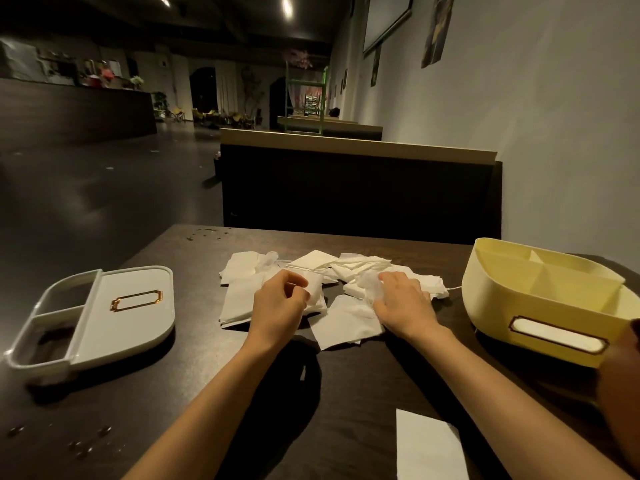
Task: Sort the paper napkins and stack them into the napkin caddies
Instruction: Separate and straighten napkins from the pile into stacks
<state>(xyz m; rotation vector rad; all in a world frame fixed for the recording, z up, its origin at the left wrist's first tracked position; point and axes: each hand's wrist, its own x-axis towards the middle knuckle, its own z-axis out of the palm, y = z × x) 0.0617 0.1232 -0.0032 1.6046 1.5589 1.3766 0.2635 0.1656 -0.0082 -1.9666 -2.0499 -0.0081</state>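
Pinching a small folded white napkin (314, 289) between thumb and curled fingertips, the left hand (278, 301) works at the near-left edge of the loose pile of white paper napkins (322, 268) spread on the dark wooden table (173, 393). At the pile's near-right edge the right hand (403, 301) lies knuckles up, its fingers bent down round a crumpled thin white napkin (369, 287). To do this step well, I would lift one piece at a time, keep the flat folded squares apart from the crumpled ones, and square up the edges before carrying any stack off, as the thin paper will likely tear or drag its neighbours along if pulled fast. Well left of the pile sits a pale grey plastic caddy with a flat lid (138, 327), its two open compartments holding no napkins. Just right of the pile stands a pale yellow plastic caddy with inner dividers (502, 306), with no napkins visible in it. On the grey lid a gold label frame (136, 300) is blank. The yellow one's dark-rimmed label slot (557, 332) shows only plain white. No brand or writing can be read anywhere.
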